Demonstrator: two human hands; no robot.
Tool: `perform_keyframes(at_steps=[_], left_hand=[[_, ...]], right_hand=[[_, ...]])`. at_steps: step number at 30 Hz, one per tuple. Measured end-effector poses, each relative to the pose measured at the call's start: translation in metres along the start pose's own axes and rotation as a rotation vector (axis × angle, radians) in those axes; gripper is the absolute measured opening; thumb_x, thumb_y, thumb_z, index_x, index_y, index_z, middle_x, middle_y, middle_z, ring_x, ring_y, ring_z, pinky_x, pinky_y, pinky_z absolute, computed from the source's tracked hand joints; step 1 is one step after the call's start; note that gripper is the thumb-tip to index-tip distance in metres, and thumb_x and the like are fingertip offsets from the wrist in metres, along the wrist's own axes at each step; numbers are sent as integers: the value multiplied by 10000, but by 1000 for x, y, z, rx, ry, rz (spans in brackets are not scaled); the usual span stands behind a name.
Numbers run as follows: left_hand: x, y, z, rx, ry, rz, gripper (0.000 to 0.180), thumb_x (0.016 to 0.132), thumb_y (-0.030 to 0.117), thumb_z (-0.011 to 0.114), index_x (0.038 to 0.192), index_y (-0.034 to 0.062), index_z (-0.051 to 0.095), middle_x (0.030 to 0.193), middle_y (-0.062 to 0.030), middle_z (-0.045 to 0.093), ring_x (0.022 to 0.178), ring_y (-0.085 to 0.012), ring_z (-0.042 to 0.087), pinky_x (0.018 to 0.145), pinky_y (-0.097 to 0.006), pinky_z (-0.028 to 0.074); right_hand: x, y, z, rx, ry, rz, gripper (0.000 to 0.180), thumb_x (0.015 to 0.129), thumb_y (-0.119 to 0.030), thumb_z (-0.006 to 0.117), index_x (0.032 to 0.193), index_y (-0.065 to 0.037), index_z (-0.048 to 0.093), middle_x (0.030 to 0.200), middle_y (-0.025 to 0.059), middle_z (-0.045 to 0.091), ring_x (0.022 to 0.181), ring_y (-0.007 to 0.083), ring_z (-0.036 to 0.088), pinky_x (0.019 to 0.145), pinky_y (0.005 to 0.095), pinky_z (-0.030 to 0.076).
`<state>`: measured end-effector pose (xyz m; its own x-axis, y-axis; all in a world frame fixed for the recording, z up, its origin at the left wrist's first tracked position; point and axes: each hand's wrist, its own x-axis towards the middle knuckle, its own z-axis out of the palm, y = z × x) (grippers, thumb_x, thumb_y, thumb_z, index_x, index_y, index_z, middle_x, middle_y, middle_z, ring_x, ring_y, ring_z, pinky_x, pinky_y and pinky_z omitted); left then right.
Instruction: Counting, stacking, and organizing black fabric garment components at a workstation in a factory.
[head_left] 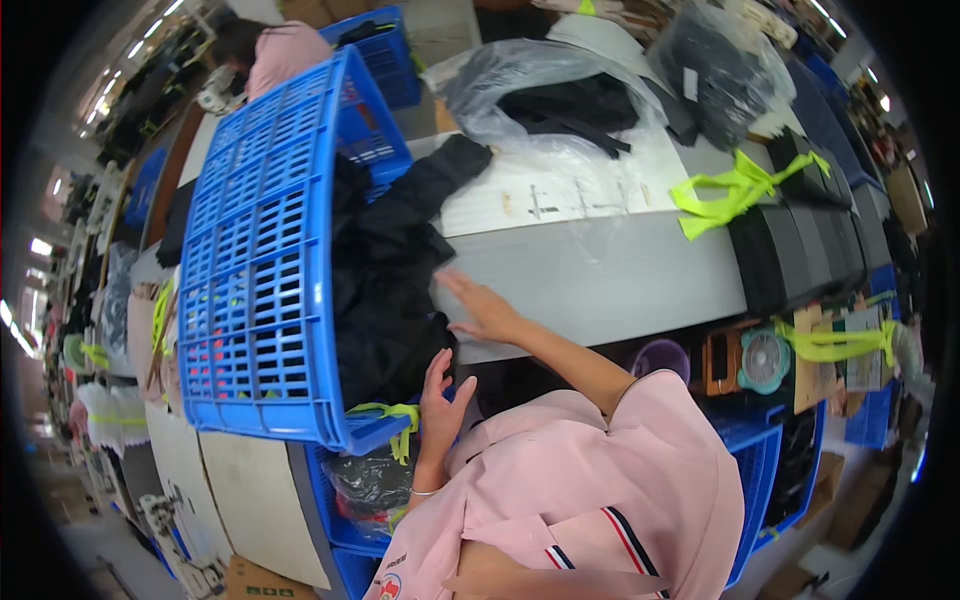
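Observation:
A pile of black fabric spills out of a blue plastic crate that lies on its side on the left of the table. Next to the pile's right edge, my right hand is stretched over the grey tabletop, its fingers apart and holding nothing. My left hand is lower, close to the near edge of the black fabric, with fingers and thumb spread. A neon yellow-green strip hangs at the crate's lower corner beside it. Whether either hand touches the fabric I cannot tell.
At the back stands an open clear plastic bag with black fabric inside. Another filled bag is at the far right, near neon yellow-green strips and dark stacks. Under the table sit a fan and a purple bin. A person works far left.

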<state>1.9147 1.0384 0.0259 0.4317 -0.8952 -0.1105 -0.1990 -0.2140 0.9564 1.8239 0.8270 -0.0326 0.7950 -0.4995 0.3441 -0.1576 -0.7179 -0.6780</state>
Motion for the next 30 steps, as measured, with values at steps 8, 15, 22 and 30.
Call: perform_keyframes(at_steps=[8,15,22,30], left_hand=[[22,-33,46,-135,-240,-189,619,906,174,782,1463,68,535,1391,-182,599,1232,-256,612,1000,-372,516],[99,2,108,-264,-273,-257,599,953,207,741,1474,26,508,1376,-187,608,1249,-218,593,1038,-361,488],[231,25,167,-334,-69,-332,628,1001,359,674,1474,-11,490,1414,-110,552,1268,-217,558,1010,-370,491],[349,23,225,-386,33,-427,714,1001,388,665,1533,5,381,1453,-126,499,1302,-265,537,1003,-393,492]], right_hand=[[-117,76,-90,-173,309,818,1066,832,-146,805,1635,-149,103,1654,259,172,1381,476,453,1040,484,498],[-137,170,-167,-326,606,844,1037,856,-172,787,1626,-90,97,1638,289,181,1351,489,478,1038,481,492],[-95,291,-267,-232,788,717,946,862,-103,769,1596,-10,180,1589,276,273,1252,410,574,1035,456,492],[-60,413,-392,-323,945,767,691,822,53,580,1485,2,392,1506,240,448,1274,411,566,1011,483,483]])
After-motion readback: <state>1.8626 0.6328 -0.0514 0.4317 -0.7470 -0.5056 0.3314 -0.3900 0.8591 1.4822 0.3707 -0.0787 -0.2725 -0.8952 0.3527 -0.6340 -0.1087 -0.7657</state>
